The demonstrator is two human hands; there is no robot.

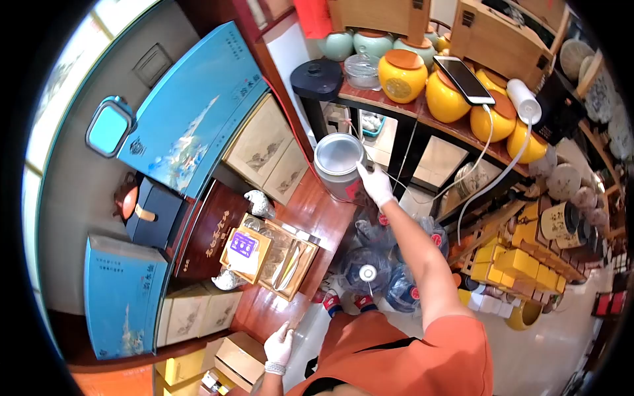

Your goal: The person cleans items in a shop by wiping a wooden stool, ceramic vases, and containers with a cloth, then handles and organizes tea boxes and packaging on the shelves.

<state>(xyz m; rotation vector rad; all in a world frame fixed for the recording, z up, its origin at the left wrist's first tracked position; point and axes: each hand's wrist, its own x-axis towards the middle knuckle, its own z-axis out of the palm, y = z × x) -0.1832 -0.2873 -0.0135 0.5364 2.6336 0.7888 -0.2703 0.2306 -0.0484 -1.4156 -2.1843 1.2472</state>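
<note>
My right hand (376, 185), in a white glove, reaches out to a round grey metal canister (338, 158). Its fingers grip the near right edge of the canister, which stands upright at the corner of the reddish wooden table. My left hand (279, 345), also gloved, is low in front of the table with its fingers drawn together. Whether anything small is between them I cannot make out. Nearest to it on the table is a wooden tray (305, 254) with thin utensils, beside a small wooden box (254, 274) bearing a purple label.
Blue boxes (198, 99) stand along the left. A shelf carries yellow jars (401, 76) and a phone (463, 80) with a white cable hanging down. Large clear water bottles (366, 261) stand on the floor by my feet. Yellow boxes (518, 264) are stacked at right.
</note>
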